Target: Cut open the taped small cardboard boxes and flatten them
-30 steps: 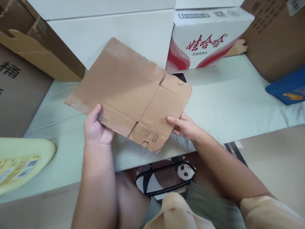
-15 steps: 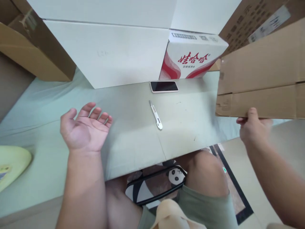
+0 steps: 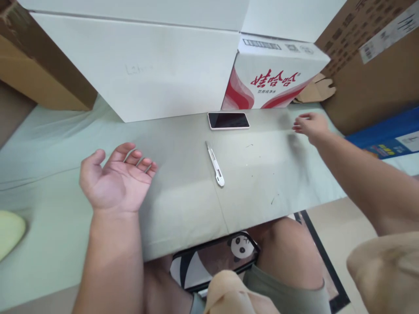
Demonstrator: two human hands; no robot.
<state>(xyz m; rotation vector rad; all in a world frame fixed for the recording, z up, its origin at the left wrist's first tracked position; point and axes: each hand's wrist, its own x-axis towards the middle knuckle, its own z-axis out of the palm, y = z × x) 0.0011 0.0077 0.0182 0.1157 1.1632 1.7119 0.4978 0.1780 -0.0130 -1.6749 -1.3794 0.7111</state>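
Note:
My left hand (image 3: 118,176) is held palm up above the left of the table, fingers loosely curled and apart, with nothing in it. Over the right side, my right hand (image 3: 309,125) is empty too, its fingers pointing left and slightly bent. Between the hands lies a white utility knife (image 3: 215,168), its tip pointing away from me. A phone (image 3: 228,121) with a dark screen rests behind the knife, nearer to my right hand than to my left. Neither hand touches them.
A large white box (image 3: 147,74) and a white-and-red carton (image 3: 268,83) stand at the back. Brown cardboard boxes (image 3: 46,65) are at the left; another brown box (image 3: 376,83) and a blue package (image 3: 386,137) are at the right. A pale yellow object (image 3: 9,233) lies at the left edge.
The flattened cardboard that my right hand held is out of view, and that hand has moved left and away from me, over the table. My left hand has hardly moved.

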